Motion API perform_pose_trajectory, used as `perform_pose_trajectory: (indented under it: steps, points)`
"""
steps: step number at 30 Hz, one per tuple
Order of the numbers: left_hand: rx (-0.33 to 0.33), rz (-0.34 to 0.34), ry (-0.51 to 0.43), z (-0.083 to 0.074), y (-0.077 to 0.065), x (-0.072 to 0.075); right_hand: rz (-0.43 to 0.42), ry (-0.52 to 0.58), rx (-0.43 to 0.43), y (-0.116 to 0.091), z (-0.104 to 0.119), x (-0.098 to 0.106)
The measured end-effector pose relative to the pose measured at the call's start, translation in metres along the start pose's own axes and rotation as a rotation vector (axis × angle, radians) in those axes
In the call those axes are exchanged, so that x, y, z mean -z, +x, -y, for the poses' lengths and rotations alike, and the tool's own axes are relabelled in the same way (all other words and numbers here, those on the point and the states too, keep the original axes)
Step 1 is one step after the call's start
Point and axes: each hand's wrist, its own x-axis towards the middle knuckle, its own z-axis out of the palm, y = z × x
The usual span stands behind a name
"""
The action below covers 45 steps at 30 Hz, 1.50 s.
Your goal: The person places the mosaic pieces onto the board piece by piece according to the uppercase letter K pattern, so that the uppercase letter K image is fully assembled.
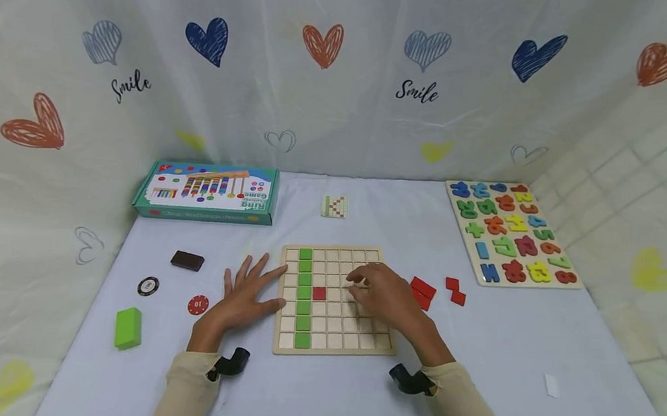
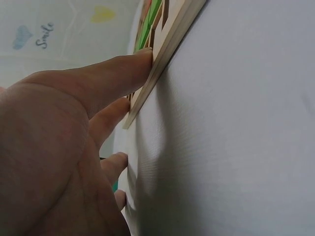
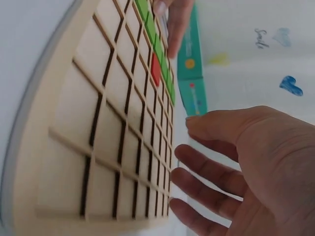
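Note:
A wooden grid board (image 1: 334, 341) lies flat before me, with a column of green tiles (image 1: 303, 307) near its left side. One red tile (image 1: 319, 293) sits just right of that column. My left hand (image 1: 244, 300) is spread at the board's left edge; its thumb (image 2: 133, 69) and index finger touch the rim. Above the board's right half hovers my right hand (image 1: 386, 298), fingers loosely bent. The right wrist view shows nothing between its thumb (image 3: 216, 127) and fingers. Loose red tiles (image 1: 424, 287) lie right of the board, partly behind that hand.
Two more red tiles (image 1: 458, 298) lie farther right. A boxed game (image 1: 207, 193), a small pattern card (image 1: 335, 207) and an alphabet puzzle (image 1: 513, 237) line the back. On the left are a black block (image 1: 187, 260), poker chips (image 1: 198, 304) and a green block (image 1: 128, 328).

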Motion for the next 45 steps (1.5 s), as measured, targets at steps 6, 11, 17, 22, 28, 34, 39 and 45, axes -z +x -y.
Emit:
perform_pose_trajectory:
  steps: [6,11,17,22,28,34,39,45]
  points:
    - [-0.001,-0.005,-0.001,0.000,-0.001,-0.002,-0.006,-0.087,-0.095,-0.011,-0.030,0.027]
    - [-0.010,-0.013,-0.008,-0.001,-0.002,-0.003,0.011,-0.189,-0.225,-0.020,-0.057,0.050]
    - [-0.020,-0.005,-0.010,-0.002,-0.003,0.001,0.126,-0.193,-0.393,-0.030,-0.083,0.065]
    - [-0.013,0.010,-0.005,-0.001,-0.002,0.001,0.105,-0.146,-0.388,-0.036,-0.099,0.061]
    - [-0.004,0.011,0.005,0.001,-0.001,0.000,0.083,-0.130,-0.362,-0.036,-0.104,0.061]
    - [0.004,0.008,0.006,-0.003,-0.001,0.001,0.057,-0.108,-0.362,-0.035,-0.105,0.062]
    - [0.009,0.011,0.009,-0.003,-0.001,0.001,0.042,-0.103,-0.361,-0.037,-0.106,0.061]
    - [0.009,0.015,0.016,-0.001,0.000,0.001,0.021,-0.100,-0.345,-0.038,-0.107,0.060]
